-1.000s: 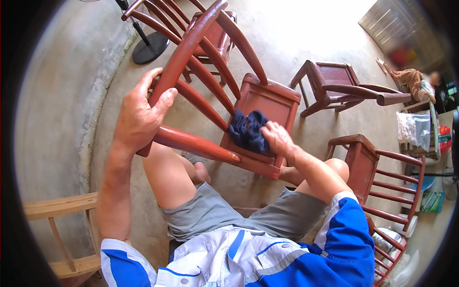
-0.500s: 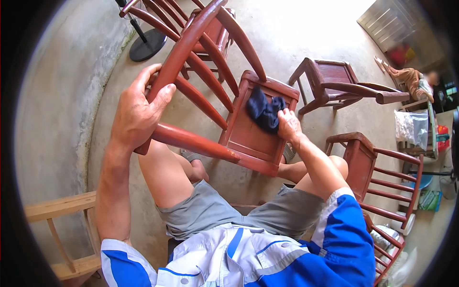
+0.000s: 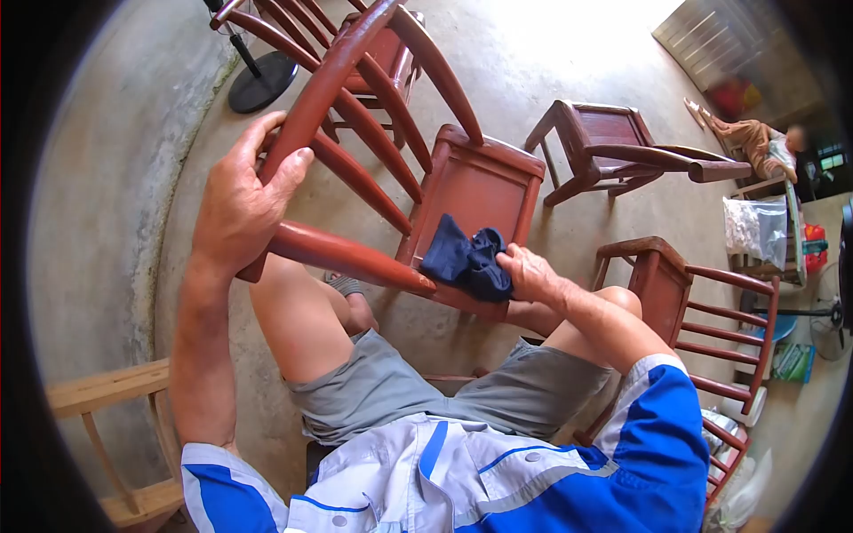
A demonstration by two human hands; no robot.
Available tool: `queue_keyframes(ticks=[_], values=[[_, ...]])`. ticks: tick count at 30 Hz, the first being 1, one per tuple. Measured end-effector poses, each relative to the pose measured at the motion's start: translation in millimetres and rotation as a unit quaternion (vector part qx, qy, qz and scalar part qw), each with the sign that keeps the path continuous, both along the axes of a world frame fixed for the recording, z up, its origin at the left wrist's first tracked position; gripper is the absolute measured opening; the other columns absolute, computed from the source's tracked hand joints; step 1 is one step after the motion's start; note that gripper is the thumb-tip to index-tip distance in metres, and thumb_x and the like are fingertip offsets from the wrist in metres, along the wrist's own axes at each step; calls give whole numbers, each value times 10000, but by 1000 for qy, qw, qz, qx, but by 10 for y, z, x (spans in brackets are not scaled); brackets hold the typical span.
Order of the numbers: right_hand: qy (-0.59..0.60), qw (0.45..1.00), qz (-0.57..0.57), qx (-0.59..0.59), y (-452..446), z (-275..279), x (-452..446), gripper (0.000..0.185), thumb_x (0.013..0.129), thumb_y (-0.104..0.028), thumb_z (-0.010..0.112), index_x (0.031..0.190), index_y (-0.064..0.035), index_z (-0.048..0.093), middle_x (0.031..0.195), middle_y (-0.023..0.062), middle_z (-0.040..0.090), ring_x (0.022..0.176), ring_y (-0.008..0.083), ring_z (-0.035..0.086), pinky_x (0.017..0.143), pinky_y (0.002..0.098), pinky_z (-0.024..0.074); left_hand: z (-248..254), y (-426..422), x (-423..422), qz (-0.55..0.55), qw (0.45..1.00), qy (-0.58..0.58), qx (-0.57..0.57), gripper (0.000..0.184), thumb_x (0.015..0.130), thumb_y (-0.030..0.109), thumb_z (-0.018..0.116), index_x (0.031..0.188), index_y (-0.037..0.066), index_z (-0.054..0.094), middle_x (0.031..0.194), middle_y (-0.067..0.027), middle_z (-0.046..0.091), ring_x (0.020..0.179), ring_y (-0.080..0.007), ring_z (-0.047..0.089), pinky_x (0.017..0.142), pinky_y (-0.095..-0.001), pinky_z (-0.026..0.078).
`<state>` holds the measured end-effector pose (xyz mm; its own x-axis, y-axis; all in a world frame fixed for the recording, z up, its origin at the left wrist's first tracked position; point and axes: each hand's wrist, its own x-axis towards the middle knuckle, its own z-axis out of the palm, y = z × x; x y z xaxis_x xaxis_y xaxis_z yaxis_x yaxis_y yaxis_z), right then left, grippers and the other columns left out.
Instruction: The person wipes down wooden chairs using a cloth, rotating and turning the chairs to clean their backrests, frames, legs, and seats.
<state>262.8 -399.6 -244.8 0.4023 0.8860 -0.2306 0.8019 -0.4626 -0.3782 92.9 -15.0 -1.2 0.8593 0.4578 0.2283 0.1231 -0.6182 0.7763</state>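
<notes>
A reddish-brown wooden chair (image 3: 480, 191) stands tilted between my knees, its slatted back leaning toward the left. My left hand (image 3: 244, 191) is wrapped round the top rail of that back, thumb on the near side. A dark navy cloth (image 3: 462, 259), bunched up, lies on the seat near its front edge. My right hand (image 3: 531, 274) grips the cloth's right side and presses it against the seat. Part of the cloth is hidden by my fingers.
More wooden chairs stand around: one behind at the upper left (image 3: 378, 58), one at the upper right (image 3: 609, 142), one by my right knee (image 3: 662, 289). A black round stand base (image 3: 263, 82) is near the wall. A person (image 3: 764, 147) is at the far right.
My right hand has drawn the navy cloth from the middle of the seat toward me, to the near edge. My left hand keeps its hold on the chair back.
</notes>
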Motion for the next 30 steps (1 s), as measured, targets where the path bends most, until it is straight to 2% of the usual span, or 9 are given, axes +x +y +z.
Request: queue_keyframes(ticks=[4, 6, 9, 13, 19, 22, 24, 28, 30], values=[[-114, 987, -91, 64, 160, -231, 612, 245, 787, -33, 661, 1008, -68, 559, 1064, 226, 571, 1024, 449, 618, 857, 537, 544, 47, -29, 8, 5, 1000, 17, -2, 467, 971, 214, 708, 1359, -12, 579, 1078, -125, 707, 938, -165, 653, 869, -324, 523], [-165, 970, -156, 90, 270, -373, 1039, 256, 812, -7, 637, 1054, -68, 581, 1124, 234, 564, 1056, 442, 609, 886, 522, 549, 65, -36, 19, 1, 999, 27, -19, 463, 974, 190, 704, 1374, -3, 569, 1086, -99, 694, 930, -144, 635, 865, -310, 519], [-176, 940, -269, 114, 440, -421, 1459, 391, 855, -6, 624, 1235, -95, 607, 1242, 234, 568, 1132, 439, 596, 949, 509, 536, 86, -49, 42, 8, 999, 37, -14, 462, 975, 185, 703, 1376, -1, 567, 1089, -94, 692, 933, -142, 629, 863, -307, 516], [-180, 932, -297, 101, 473, -506, 1433, 408, 855, -4, 620, 1247, -114, 604, 1243, 244, 564, 1113, 442, 609, 931, 519, 545, 96, -75, 55, 2, 999, 24, -37, 455, 974, 187, 705, 1367, -4, 575, 1090, -91, 690, 924, -138, 626, 855, -304, 516], [-140, 980, -138, 7, 272, -176, 500, 263, 777, -26, 654, 1035, -24, 601, 1123, 234, 582, 1021, 434, 637, 867, 514, 572, 70, -24, 8, 1, 1000, 27, -3, 484, 976, 244, 712, 1362, -16, 579, 1120, -125, 705, 956, -178, 656, 887, -322, 520], [-81, 992, -84, -47, 187, -65, -166, 243, 784, -67, 655, 1013, -2, 605, 1082, 244, 611, 1007, 422, 663, 858, 513, 580, 50, -23, 10, -4, 1000, 11, 15, 496, 973, 274, 712, 1348, -24, 587, 1084, -143, 715, 952, -199, 669, 885, -333, 523], [-40, 989, -124, -66, 166, -60, -451, 292, 786, -111, 680, 1039, 10, 599, 1079, 272, 618, 989, 447, 668, 868, 527, 565, 46, -23, 5, -1, 999, 5, 33, 489, 968, 284, 713, 1331, -22, 597, 1034, -149, 719, 920, -202, 674, 864, -333, 527], [16, 971, -238, -28, 212, -39, -725, 403, 794, -172, 718, 1104, 33, 562, 1083, 303, 613, 958, 470, 669, 878, 541, 549, 60, -26, -15, 5, 997, 6, 75, 462, 954, 303, 721, 1287, -1, 623, 936, -152, 716, 843, -208, 678, 804, -342, 531], [16, 975, -218, 29, 251, -148, -950, 450, 792, -187, 733, 1126, 50, 544, 1086, 312, 607, 952, 472, 671, 865, 545, 552, 32, 1, 1, -7, 997, -10, 81, 438, 950, 307, 724, 1266, 16, 633, 903, -145, 711, 809, -206, 677, 768, -352, 531]])
